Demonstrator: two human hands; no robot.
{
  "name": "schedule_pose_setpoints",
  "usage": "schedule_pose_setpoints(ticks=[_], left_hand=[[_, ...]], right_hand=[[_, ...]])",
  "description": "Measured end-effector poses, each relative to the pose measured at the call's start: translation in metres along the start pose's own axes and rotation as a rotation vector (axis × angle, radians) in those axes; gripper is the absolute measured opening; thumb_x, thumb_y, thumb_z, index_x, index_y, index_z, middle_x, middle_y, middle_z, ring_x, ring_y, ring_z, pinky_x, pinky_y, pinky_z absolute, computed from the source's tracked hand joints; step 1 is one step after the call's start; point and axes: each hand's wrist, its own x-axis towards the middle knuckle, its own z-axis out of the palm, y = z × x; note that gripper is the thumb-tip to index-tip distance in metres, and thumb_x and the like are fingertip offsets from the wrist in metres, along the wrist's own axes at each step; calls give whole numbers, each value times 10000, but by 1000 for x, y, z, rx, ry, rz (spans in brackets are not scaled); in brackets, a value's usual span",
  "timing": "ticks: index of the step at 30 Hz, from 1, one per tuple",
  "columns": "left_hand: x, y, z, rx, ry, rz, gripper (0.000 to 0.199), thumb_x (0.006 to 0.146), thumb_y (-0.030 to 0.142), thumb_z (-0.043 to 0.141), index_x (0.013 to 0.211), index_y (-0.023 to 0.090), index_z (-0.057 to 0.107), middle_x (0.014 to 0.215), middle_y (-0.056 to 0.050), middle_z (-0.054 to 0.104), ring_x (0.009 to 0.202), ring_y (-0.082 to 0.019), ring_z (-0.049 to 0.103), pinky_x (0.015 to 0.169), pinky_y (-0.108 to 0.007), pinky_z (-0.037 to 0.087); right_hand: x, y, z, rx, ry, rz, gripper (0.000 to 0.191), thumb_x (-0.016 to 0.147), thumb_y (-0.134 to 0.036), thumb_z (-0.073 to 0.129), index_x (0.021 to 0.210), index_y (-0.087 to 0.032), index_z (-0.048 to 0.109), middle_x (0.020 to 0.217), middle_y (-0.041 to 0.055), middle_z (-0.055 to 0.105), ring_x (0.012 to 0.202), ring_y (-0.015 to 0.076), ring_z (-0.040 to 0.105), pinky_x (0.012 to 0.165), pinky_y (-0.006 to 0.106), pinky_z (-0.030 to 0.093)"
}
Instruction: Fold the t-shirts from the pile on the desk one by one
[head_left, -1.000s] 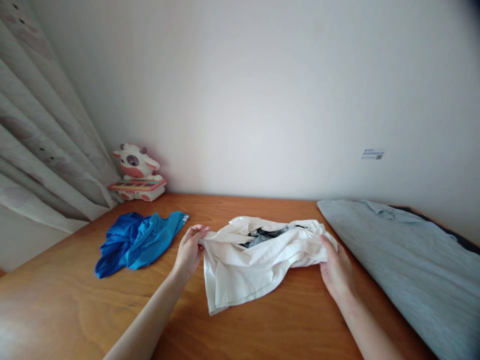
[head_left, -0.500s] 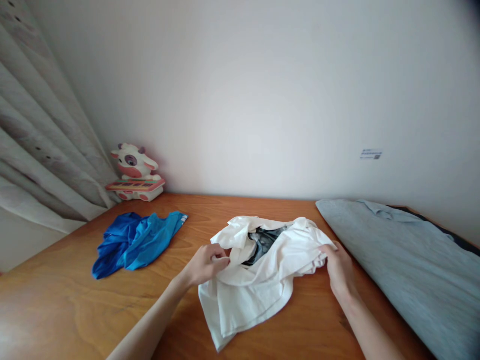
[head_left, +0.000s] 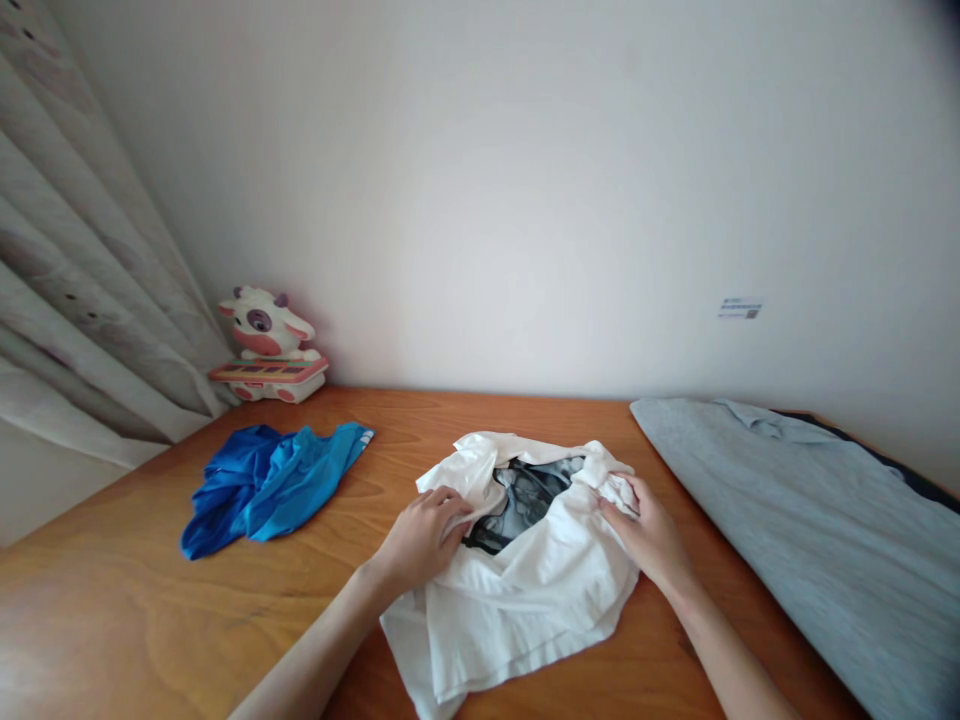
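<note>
A crumpled white shirt [head_left: 525,610] lies on the wooden table in front of me. Through an opening in it shows a grey and black patterned part [head_left: 525,495]; whether this is the shirt's own print or another cloth I cannot tell. My left hand [head_left: 426,535] pinches the fabric at the left side of that opening. At the right side, my right hand [head_left: 649,525] grips a bunched fold of the shirt between thumb and fingers. The lower part of the shirt spreads flat toward me.
A rumpled blue garment [head_left: 274,485] lies to the left on the table [head_left: 135,600]. Behind it stands a cow-shaped toy piano [head_left: 270,345] near the curtain [head_left: 90,300]. A grey garment [head_left: 780,500] is spread on the right, with a dark edge behind it. The wall bears a small label [head_left: 740,308].
My right hand has moved left and inward, bunching the shirt's right side. The left hand has shifted slightly on the fabric. More of the grey pattern shows, and the lower shirt hangs nearer me.
</note>
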Motion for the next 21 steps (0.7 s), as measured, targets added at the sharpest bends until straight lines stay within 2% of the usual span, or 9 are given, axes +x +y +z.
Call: schedule_pose_setpoints(ticks=[2,4,7,10,12,14,16,18,21], left_hand=[[2,-7,-3,-18,62,-100,239,954,257,500,975,246,738,1032,-88,729,931,-250,689,829,-346,512],[5,-16,-8,-77,193,-189,217,941,301,526,930,241,734,981,-79,742,890,-253,692,791,-335,504],[9,-31,-17,-286,398,-314,261,896,458,614,900,226,733,857,-59,755,762,-233,682,703,-301,497],[10,-44,-25,-542,534,-423,467,800,638,681,910,185,722,788,-55,746,694,-217,670,617,-270,483],[11,-52,-28,-630,580,-468,590,745,719,688,948,166,713,808,-61,746,703,-220,670,603,-272,488],[11,-59,-28,-564,608,-476,613,748,741,659,951,165,713,845,-73,741,763,-241,677,656,-308,520],[11,-63,-26,-349,621,-446,546,816,706,590,893,181,717,905,-97,733,910,-288,676,812,-396,540],[10,-63,-22,-80,629,-404,475,898,616,510,872,189,717,1024,-141,713,1113,-350,618,991,-526,470],[7,-54,-17,205,654,-338,384,963,485,478,1023,189,714,1284,-194,608,1305,-405,478,1073,-661,349]], right_hand=[[-2,-1,3,87,-70,-52,429,724,-528,689,1048,-249,651,1010,62,757,958,290,701,852,411,522],[-2,-4,4,73,-39,-87,390,751,-536,678,1009,-245,651,959,64,755,904,283,699,826,412,526],[-1,-10,1,-20,155,-209,370,761,-562,695,945,-243,661,990,96,723,933,288,665,848,428,519],[2,-15,-8,-29,349,-292,364,778,-569,702,915,-233,672,1061,111,675,992,282,623,870,423,508],[4,-19,-15,29,442,-254,346,752,-549,721,868,-226,673,1034,95,677,962,270,619,848,405,499],[6,-23,-23,185,475,-174,289,721,-501,729,781,-225,666,910,58,692,856,240,625,766,365,491],[6,-28,-32,423,418,-95,285,738,-472,690,609,-241,584,633,0,611,613,180,557,587,313,438],[4,-33,-40,613,239,-43,434,778,-496,639,481,-270,418,423,-47,409,419,131,378,445,295,321],[0,-39,-46,568,-78,-9,539,850,-608,566,486,-285,335,346,-64,310,342,113,276,387,289,253]])
